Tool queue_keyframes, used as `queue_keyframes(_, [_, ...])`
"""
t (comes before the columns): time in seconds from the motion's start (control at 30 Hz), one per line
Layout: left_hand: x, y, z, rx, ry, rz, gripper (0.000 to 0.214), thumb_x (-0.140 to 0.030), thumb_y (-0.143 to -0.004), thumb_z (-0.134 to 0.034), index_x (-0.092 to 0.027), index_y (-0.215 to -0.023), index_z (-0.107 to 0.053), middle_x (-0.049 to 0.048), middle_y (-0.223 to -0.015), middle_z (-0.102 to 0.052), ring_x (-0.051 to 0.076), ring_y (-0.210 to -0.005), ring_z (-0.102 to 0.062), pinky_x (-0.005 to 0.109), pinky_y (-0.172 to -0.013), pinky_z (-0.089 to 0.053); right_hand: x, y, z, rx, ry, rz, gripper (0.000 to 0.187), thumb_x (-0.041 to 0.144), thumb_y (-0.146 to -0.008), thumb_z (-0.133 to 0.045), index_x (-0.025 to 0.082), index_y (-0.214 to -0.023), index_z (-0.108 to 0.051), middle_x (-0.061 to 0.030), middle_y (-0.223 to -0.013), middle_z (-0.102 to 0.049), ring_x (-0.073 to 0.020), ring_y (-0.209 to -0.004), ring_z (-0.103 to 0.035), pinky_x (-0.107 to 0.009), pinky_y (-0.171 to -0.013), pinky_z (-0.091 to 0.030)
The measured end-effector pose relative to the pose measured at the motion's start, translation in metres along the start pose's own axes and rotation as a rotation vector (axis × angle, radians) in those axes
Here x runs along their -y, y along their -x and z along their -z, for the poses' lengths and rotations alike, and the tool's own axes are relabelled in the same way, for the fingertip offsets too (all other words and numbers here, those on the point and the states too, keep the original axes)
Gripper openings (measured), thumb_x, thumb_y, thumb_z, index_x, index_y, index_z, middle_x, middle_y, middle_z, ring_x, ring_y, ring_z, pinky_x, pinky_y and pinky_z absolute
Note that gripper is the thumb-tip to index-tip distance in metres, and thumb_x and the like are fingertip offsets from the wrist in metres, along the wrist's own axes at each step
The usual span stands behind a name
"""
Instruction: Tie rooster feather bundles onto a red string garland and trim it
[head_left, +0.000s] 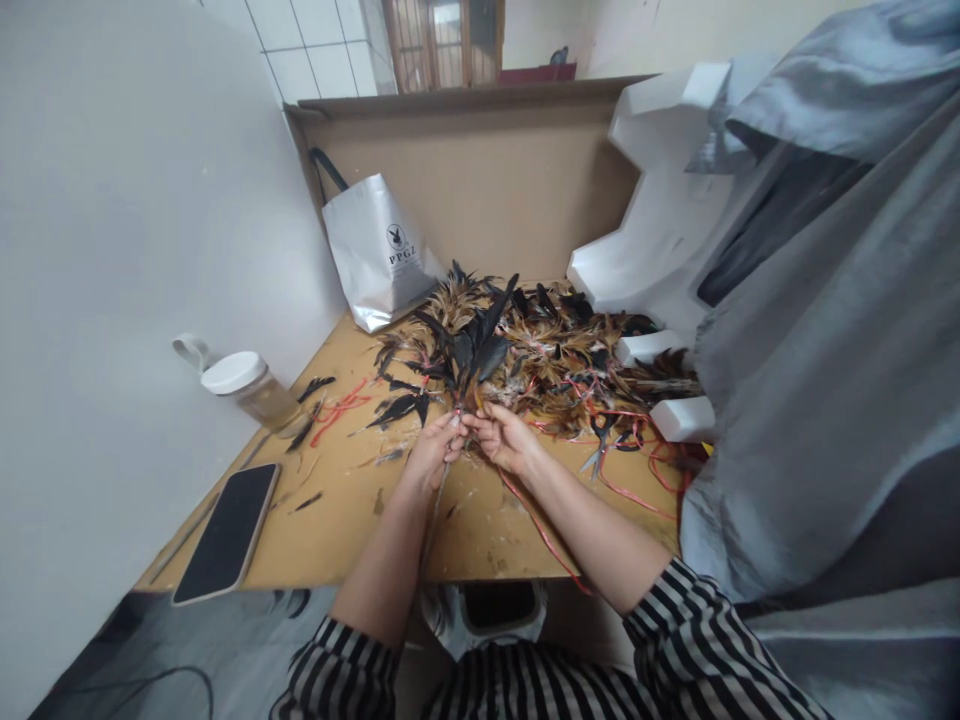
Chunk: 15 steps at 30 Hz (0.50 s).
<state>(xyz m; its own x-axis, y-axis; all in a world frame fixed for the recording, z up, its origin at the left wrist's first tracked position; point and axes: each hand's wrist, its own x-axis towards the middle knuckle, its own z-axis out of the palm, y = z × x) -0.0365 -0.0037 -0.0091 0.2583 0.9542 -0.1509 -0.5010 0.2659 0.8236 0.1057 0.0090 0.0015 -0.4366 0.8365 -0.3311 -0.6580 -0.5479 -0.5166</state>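
My left hand point(433, 448) and my right hand point(501, 436) meet over the wooden table point(480, 530), both pinched on the stems of a bunch of dark feathers point(474, 350) that fans upward. Behind it lies a heap of brown and black feathers point(559, 355) tangled with red cord point(637, 495). A red cord runs from my right hand down past the table's front edge. Both forearms come out of black-and-white striped sleeves.
A black phone point(229, 530) lies at the table's left front. A lidded plastic cup point(251, 388) stands by the left wall, a silver shopping bag point(375, 255) at the back. Scissors point(600, 440) rest among the cords. White foam blocks point(660, 240) and grey cloth point(840, 330) fill the right side.
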Motion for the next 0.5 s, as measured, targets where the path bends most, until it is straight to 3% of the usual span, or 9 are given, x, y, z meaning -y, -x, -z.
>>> queue_keyframes(0.13, [-0.002,-0.003,0.007,0.032,0.166,0.073,0.019,-0.012,-0.069,-0.068,-0.011,-0.080,-0.053,-0.0029,-0.066,-0.047,-0.002,-0.040,-0.027,0.007,-0.031,-0.015,0.005,0.005,0.000,-0.028,0.089,0.159,0.025,0.039,-0.073,-0.064,0.014,-0.075,-0.058,-0.0008,-0.065,-0.063,-0.0021,-0.037,-0.037,-0.014,-0.031,-0.019])
queue_keyframes(0.27, [-0.004,-0.003,0.010,0.029,0.232,0.127,0.011,-0.008,-0.076,-0.060,-0.011,-0.081,-0.052,-0.0016,-0.070,-0.046,-0.002,-0.041,-0.028,0.005,-0.030,-0.017,0.001,0.004,0.002,-0.059,0.397,0.371,0.029,0.037,-0.059,-0.074,0.015,-0.068,-0.058,0.0052,-0.052,-0.053,-0.0017,-0.035,-0.029,-0.016,-0.034,-0.014])
queue_keyframes(0.4, [-0.001,-0.003,0.008,0.060,0.170,0.111,0.017,-0.012,-0.072,-0.066,-0.011,-0.084,-0.053,-0.0028,-0.068,-0.045,-0.002,-0.041,-0.027,0.007,-0.030,-0.016,-0.010,-0.004,0.002,-0.120,0.603,0.533,0.030,0.038,-0.056,-0.074,0.015,-0.070,-0.061,0.0027,-0.056,-0.058,-0.0064,-0.047,-0.045,-0.019,-0.045,-0.032])
queue_keyframes(0.5, [0.003,-0.003,0.004,0.096,0.124,0.087,0.022,-0.016,-0.068,-0.071,-0.011,-0.081,-0.054,-0.0032,-0.066,-0.045,-0.001,-0.041,-0.028,0.008,-0.030,-0.016,-0.016,-0.008,-0.001,-0.133,0.671,0.555,0.030,0.038,-0.054,-0.074,0.015,-0.062,-0.057,0.0022,-0.056,-0.058,-0.0089,-0.052,-0.049,-0.021,-0.051,-0.036])
